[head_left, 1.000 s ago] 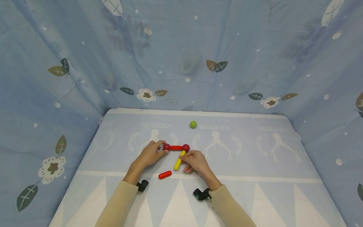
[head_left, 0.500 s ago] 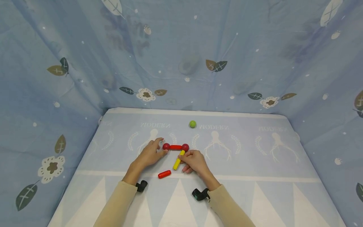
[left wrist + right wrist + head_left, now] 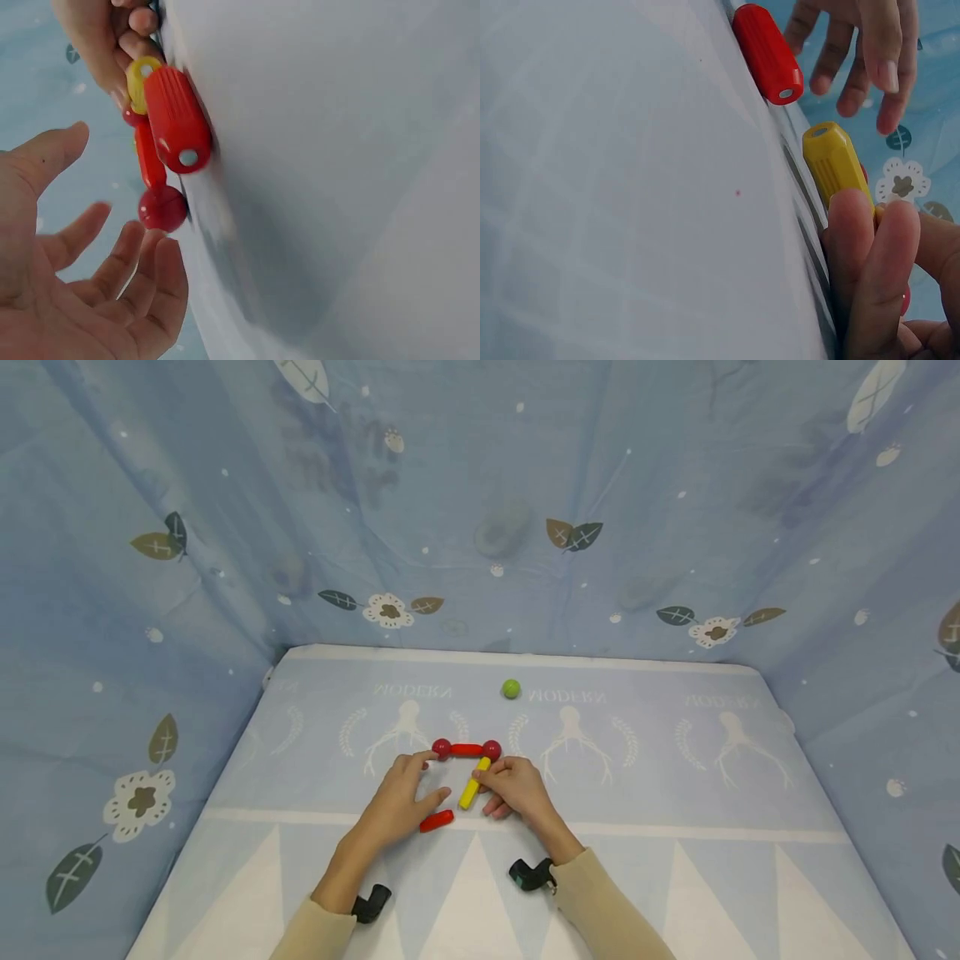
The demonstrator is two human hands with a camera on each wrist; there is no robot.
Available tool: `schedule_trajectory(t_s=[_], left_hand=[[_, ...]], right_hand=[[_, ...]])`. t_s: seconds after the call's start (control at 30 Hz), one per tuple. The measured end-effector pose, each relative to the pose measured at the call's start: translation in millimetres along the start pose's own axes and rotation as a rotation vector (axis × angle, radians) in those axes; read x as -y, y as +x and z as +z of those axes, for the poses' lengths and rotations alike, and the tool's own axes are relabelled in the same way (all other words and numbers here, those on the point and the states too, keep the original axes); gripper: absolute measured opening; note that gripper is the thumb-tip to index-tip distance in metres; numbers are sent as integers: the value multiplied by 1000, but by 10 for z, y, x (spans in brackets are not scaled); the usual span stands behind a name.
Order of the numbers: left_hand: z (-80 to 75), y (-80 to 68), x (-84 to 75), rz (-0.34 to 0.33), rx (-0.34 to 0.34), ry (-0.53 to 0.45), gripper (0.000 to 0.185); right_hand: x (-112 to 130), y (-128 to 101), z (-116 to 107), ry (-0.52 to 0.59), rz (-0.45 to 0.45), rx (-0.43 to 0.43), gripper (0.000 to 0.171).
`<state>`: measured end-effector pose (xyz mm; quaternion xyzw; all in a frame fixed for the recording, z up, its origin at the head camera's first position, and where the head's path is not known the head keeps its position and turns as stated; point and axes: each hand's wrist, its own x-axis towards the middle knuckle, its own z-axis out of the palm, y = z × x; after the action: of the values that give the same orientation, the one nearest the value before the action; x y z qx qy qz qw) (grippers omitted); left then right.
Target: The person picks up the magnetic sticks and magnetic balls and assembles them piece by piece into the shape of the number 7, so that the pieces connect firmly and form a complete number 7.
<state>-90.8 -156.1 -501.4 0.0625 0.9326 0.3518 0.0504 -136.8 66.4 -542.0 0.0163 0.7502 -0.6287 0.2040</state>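
A short red stick (image 3: 467, 749) joins two red balls (image 3: 442, 748) (image 3: 491, 749) on the blue patterned mat (image 3: 637, 793). A yellow stick (image 3: 471, 783) slants down from the right ball, and my right hand (image 3: 487, 777) pinches it near its upper end. In the right wrist view my fingers (image 3: 870, 255) wrap the yellow stick (image 3: 836, 161). My left hand (image 3: 423, 781) hovers with spread fingers just above a loose red stick (image 3: 437, 820). The left wrist view shows its palm (image 3: 82, 292) turned towards that red stick (image 3: 176, 120) without touching it.
A green ball (image 3: 511, 688) lies alone near the mat's far edge. Blue leaf-print cloth walls (image 3: 480, 527) close in the back and both sides. Black wrist cameras (image 3: 530, 874) sit on both sleeves.
My left hand has let go of the left red ball, drawn back towards me and spread its fingers over the loose red stick. The right hand and yellow stick have stayed put.
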Motion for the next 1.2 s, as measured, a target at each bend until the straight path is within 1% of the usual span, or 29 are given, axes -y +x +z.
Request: schedule_trajectory(t_s=[0.1, 0.23, 0.37, 0.47, 0.53, 0.87, 1.03, 1.2], left_hand=[[22, -104, -14, 5, 6, -3, 53], [37, -193, -5, 2, 30, -16, 45], [50, -234, 18, 15, 91, -4, 39], [63, -248, 34, 40, 141, 32, 35], [74, -250, 42, 51, 159, 52, 32], [108, -240, 47, 35, 168, 102, 23], [110, -228, 34, 34, 167, 99, 21], [117, -193, 0, 39, 167, 75, 20]], right_hand=[[-2, 3, -2, 4, 0, 3, 39], [-4, 3, -5, 12, -5, 7, 39], [-11, 1, -10, 15, -12, 6, 39], [-14, -3, -10, 13, -12, 6, 39], [-13, -6, -8, 13, -12, 6, 39], [4, -13, 6, 21, -11, 19, 37], [-3, -12, -1, 26, -10, 21, 38], [-3, -8, -8, 22, -11, 21, 38]])
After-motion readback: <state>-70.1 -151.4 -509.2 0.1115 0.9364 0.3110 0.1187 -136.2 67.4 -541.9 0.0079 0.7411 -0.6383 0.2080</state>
